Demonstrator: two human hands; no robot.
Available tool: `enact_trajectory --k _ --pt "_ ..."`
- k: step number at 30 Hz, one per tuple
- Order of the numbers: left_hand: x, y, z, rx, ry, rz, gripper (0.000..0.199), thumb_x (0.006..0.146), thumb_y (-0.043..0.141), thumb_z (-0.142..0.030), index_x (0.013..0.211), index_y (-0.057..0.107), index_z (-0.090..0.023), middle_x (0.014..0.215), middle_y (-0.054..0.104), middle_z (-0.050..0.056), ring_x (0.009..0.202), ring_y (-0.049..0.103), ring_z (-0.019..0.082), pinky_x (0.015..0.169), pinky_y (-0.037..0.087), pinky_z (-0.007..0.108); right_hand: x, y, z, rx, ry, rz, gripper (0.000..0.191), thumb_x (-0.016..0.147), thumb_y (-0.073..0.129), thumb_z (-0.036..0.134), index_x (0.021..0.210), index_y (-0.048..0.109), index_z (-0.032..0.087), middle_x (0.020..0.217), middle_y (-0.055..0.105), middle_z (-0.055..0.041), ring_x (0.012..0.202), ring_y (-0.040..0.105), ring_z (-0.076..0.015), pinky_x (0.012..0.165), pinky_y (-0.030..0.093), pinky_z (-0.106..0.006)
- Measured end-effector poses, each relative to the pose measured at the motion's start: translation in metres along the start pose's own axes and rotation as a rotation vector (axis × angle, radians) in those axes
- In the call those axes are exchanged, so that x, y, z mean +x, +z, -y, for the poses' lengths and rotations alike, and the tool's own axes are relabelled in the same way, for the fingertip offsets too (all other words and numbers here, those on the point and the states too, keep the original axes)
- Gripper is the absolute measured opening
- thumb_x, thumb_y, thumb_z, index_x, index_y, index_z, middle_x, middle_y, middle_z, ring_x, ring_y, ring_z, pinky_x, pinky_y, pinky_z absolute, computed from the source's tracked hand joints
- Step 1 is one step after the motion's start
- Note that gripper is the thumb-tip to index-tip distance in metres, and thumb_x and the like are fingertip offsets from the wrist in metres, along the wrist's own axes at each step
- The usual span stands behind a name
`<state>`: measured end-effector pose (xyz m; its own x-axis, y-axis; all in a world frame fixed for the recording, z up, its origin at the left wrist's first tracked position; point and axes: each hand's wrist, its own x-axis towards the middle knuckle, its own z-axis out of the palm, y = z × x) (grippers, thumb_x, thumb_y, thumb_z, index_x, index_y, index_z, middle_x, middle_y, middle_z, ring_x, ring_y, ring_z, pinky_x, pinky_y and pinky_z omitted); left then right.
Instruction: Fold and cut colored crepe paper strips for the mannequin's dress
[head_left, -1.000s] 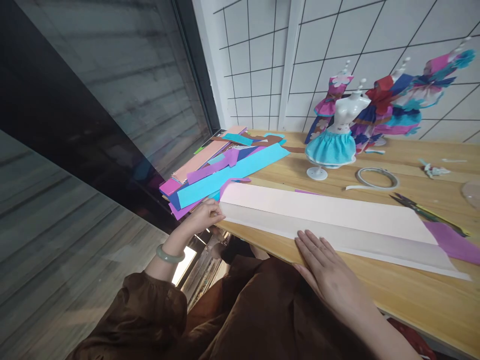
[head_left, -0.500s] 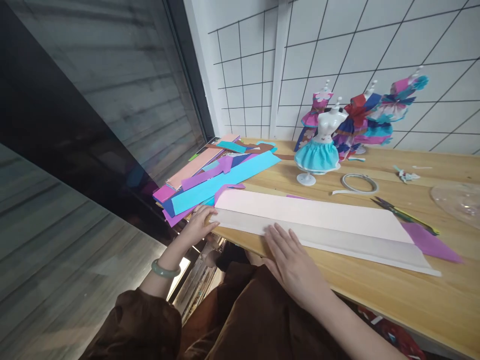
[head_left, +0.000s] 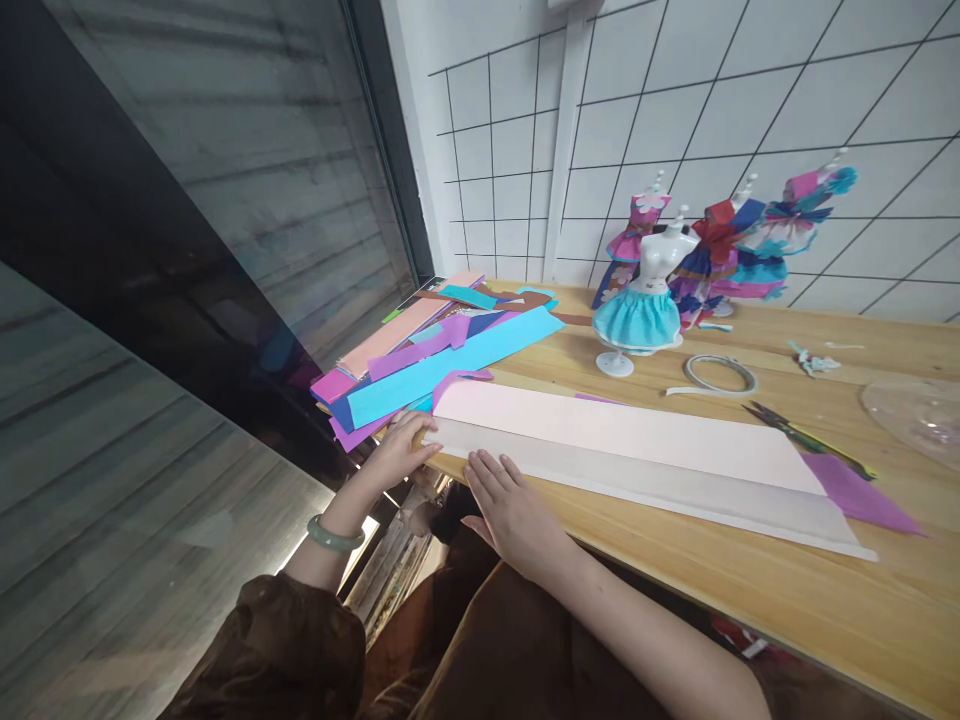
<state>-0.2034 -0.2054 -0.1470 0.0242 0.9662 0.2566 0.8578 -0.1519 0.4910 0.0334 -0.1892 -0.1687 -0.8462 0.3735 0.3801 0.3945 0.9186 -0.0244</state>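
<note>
A long pale pink crepe-like strip [head_left: 615,420] lies along the table's front edge, with a greyish-white lengthwise band [head_left: 645,485] on the side nearest me. My left hand [head_left: 399,450] grips the left end of this strip, thumb and fingertips at its corner. My right hand [head_left: 514,510] lies flat with fingers stretched out, its fingertips on the near edge of the band, a short way right of my left hand. Purple material [head_left: 862,495] shows from under the strip's right end.
Coloured strips [head_left: 457,360] are heaped behind my left hand. A small white mannequin [head_left: 660,265] in a turquoise skirt stands at the back, several dressed ones behind it. Right of it lie a tape roll [head_left: 720,375], yellow-handled pliers [head_left: 817,445] and a clear plastic dish [head_left: 915,415].
My right hand has slid left along the near edge of the strip, closer to my left hand. The left hand stays at the strip's left end.
</note>
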Motion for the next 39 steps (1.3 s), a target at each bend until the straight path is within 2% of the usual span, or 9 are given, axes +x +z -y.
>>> enact_trajectory --k 6,14,18,22,25,28,31,34,39 --pt "0.0 0.001 0.004 -0.004 -0.003 -0.002 0.019 0.077 0.06 -0.029 0.094 0.053 -0.023 0.104 0.056 0.002 0.104 0.047 0.02 0.099 0.03 0.043 -0.045 -0.017 -0.017 -0.09 0.066 -0.058 0.05 0.09 0.044 0.035 0.131 0.045 0.007 0.135 0.046 -0.0162 0.129 0.036 -0.0268 0.106 0.03 -0.045" --pt "0.001 0.003 0.008 -0.021 0.011 -0.029 0.019 0.077 0.06 -0.031 0.092 0.054 -0.022 0.105 0.057 0.004 0.103 0.049 0.021 0.096 0.034 0.042 -0.109 -0.036 -0.042 -0.214 0.188 -0.097 0.053 0.088 0.048 0.033 0.132 0.042 0.005 0.131 0.049 -0.0202 0.127 0.039 -0.0287 0.103 0.033 -0.049" --pt "-0.001 0.002 0.006 0.005 0.014 -0.039 0.017 0.079 0.057 -0.03 0.095 0.055 -0.022 0.106 0.057 0.004 0.104 0.049 0.021 0.097 0.034 0.044 -0.132 -0.042 -0.051 -0.232 0.234 -0.11 0.055 0.088 0.049 0.034 0.134 0.039 0.005 0.131 0.049 -0.0202 0.126 0.039 -0.0288 0.103 0.033 -0.049" --pt "-0.006 0.002 -0.007 0.072 0.04 -0.098 0.017 0.083 0.048 -0.023 0.099 0.055 -0.022 0.109 0.057 0.006 0.109 0.048 0.022 0.097 0.036 0.045 -0.137 -0.043 -0.053 -0.239 0.25 -0.112 0.056 0.088 0.049 0.035 0.135 0.039 0.006 0.133 0.047 -0.0201 0.126 0.04 -0.0293 0.103 0.034 -0.049" --pt "-0.013 0.012 -0.035 0.165 0.12 -0.195 0.021 0.086 0.042 -0.021 0.102 0.056 -0.021 0.117 0.056 0.008 0.119 0.043 0.023 0.101 0.033 0.047 -0.136 -0.042 -0.052 -0.26 0.245 -0.111 0.057 0.088 0.048 0.036 0.134 0.038 0.005 0.133 0.047 -0.021 0.126 0.039 -0.0305 0.102 0.034 -0.05" --pt "-0.021 0.033 -0.07 0.242 0.297 -0.043 0.033 0.088 0.042 -0.029 0.119 0.05 -0.02 0.131 0.049 0.008 0.132 0.03 0.025 0.107 0.027 0.048 -0.136 -0.04 -0.052 -0.279 0.232 -0.11 0.058 0.088 0.047 0.036 0.135 0.037 0.003 0.133 0.045 -0.0221 0.126 0.039 -0.0313 0.102 0.034 -0.05" --pt "-0.028 0.055 -0.091 0.298 0.345 0.084 0.054 0.087 0.043 -0.045 0.133 0.036 -0.018 0.14 0.039 0.009 0.136 0.023 0.024 0.11 0.024 0.046 -0.137 -0.04 -0.053 -0.29 0.218 -0.114 0.058 0.089 0.046 0.036 0.135 0.035 0.002 0.133 0.045 -0.0225 0.126 0.04 -0.0319 0.102 0.033 -0.05" --pt "-0.031 0.062 -0.087 0.339 0.307 0.097 0.059 0.087 0.04 -0.048 0.137 0.03 -0.019 0.142 0.036 0.009 0.135 0.024 0.023 0.11 0.024 0.044 -0.138 -0.039 -0.054 -0.296 0.205 -0.122 0.059 0.089 0.045 0.036 0.136 0.034 0.003 0.133 0.046 -0.022 0.125 0.04 -0.0316 0.103 0.032 -0.05" --pt "-0.032 0.047 -0.056 0.4 0.298 0.088 0.057 0.089 0.038 -0.047 0.137 0.032 -0.018 0.142 0.035 0.009 0.135 0.024 0.023 0.111 0.023 0.043 -0.138 -0.04 -0.053 -0.297 0.202 -0.13 0.057 0.09 0.042 0.036 0.136 0.034 0.003 0.134 0.045 -0.0219 0.126 0.039 -0.0312 0.103 0.031 -0.05"
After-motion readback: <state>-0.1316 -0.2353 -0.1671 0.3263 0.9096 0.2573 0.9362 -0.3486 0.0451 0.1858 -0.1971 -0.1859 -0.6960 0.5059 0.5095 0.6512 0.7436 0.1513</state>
